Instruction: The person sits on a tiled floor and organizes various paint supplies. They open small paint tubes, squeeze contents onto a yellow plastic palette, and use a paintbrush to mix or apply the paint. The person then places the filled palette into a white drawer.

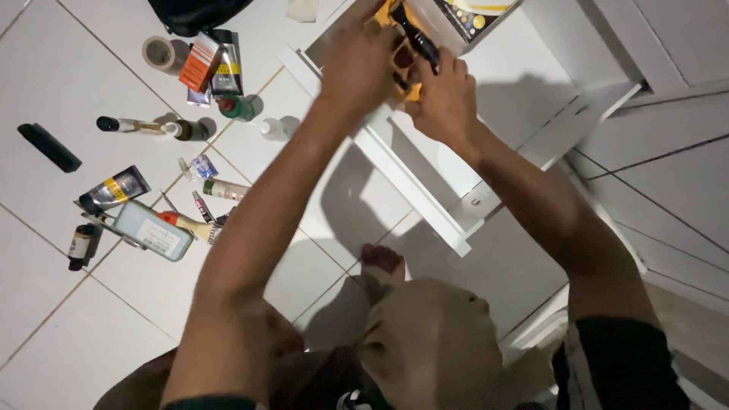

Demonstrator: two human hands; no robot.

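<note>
While our left hand point(358, 64) curls shut on an orange plastic piece point(411, 93), our right hand point(446, 99) beside it clamps a slim black tool point(416, 39) above the white shelf point(425, 186).

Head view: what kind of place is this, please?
Probably a room in a home. The person sits on a white tiled floor beside a white shelf unit, with small bottles and tubes scattered about.

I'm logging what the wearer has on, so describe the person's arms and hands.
Both forearms are bare. The left hand and right hand wear no gloves, and no rings or watch show. A dark short sleeve with a pale striped edge covers the right upper arm.
</note>
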